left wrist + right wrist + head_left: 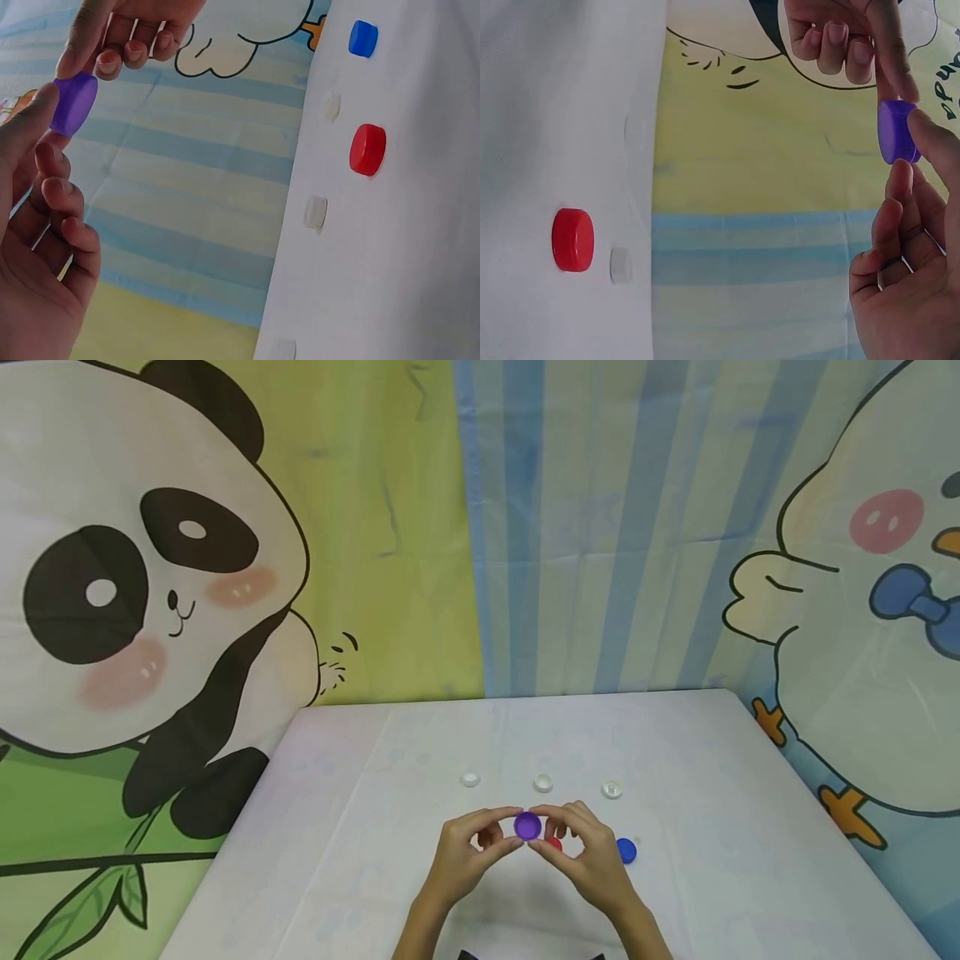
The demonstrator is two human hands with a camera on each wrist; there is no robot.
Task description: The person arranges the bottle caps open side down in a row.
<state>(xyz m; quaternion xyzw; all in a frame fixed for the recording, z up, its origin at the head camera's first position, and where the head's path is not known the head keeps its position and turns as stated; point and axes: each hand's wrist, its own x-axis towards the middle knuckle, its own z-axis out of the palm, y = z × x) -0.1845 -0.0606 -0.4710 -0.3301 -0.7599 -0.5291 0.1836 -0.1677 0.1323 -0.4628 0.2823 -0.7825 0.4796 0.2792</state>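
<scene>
A purple bottle cap [527, 826] is held up above the table between both hands, its hollow side facing the head camera. My left hand [467, 853] pinches its left edge between thumb and forefinger. On the opposite edge, thumb and forefinger of my right hand [584, 853] pinch the same cap. In the left wrist view the purple cap [74, 103] shows side-on between the fingertips. A red cap [368, 150] lies on the table, partly hidden behind the right hand in the head view. Right of that hand lies a blue cap [626, 850].
Farther back on the white table [360, 827] is a row of whitish caps: a left one [470, 779], a middle one [543, 783] and a right one [612, 790]. Behind the table hangs a printed curtain [570, 527] with a panda and a bird.
</scene>
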